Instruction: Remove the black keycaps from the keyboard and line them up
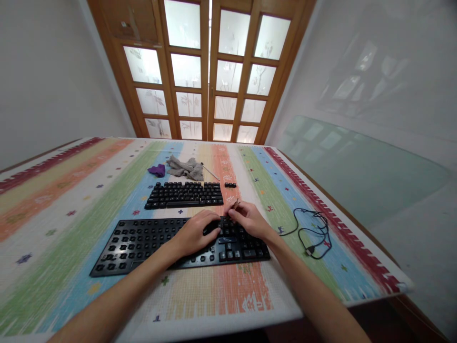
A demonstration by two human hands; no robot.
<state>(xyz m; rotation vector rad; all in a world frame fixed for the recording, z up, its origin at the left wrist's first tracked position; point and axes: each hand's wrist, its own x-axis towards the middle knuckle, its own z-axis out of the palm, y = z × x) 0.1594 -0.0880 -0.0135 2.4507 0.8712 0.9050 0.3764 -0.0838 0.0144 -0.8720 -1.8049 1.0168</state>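
Nearest us, our left hand (198, 233) rests loosely curled, gripping nothing, on the black keyboard (143, 243) at the table's front; firm pressure there steadies it. Our right hand (250, 220) pinches a thin tool (236, 205) over the keys, best levered gently. A smaller key set (185, 194) lies beyond.

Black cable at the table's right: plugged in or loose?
Loose. The black cable lies in an untidy loop on the striped cloth, its plug end resting bare there, in no socket.
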